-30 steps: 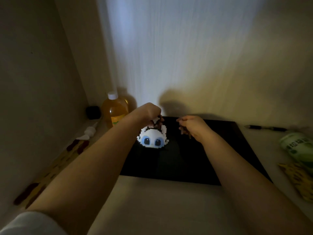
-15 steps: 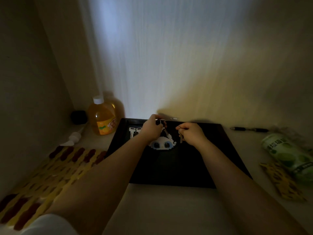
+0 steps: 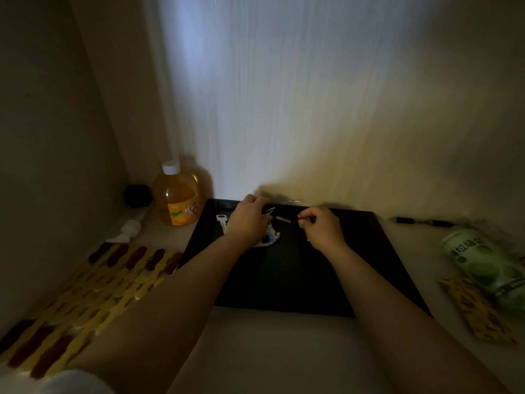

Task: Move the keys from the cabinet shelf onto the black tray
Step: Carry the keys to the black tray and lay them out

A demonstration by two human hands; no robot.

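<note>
The black tray (image 3: 284, 274) lies on the dim cabinet shelf against the back wall. My left hand (image 3: 248, 223) rests at the tray's far left part, fingers curled on the key bunch: its ring (image 3: 270, 210) sticks out past my fingers, and its white pixel charm (image 3: 272, 237) lies on the tray, half hidden under my palm. A pale key (image 3: 222, 221) lies flat just left of that hand. A small key (image 3: 283, 219) sits between my hands. My right hand (image 3: 321, 230) is pinched shut just right of it, with a small glint below the thumb.
An orange drink bottle (image 3: 177, 200), a small black object (image 3: 138, 196) and a white pump nozzle (image 3: 127, 230) stand left of the tray. A yellow and dark red mat (image 3: 85, 294) covers the left. A pen (image 3: 420, 222), green packet (image 3: 483, 265) and yellow packet (image 3: 477, 311) lie right.
Both hands have come down towards the tray's far edge. The charm, which hung from my left hand, now lies on the tray, and a pale key has appeared beside it.
</note>
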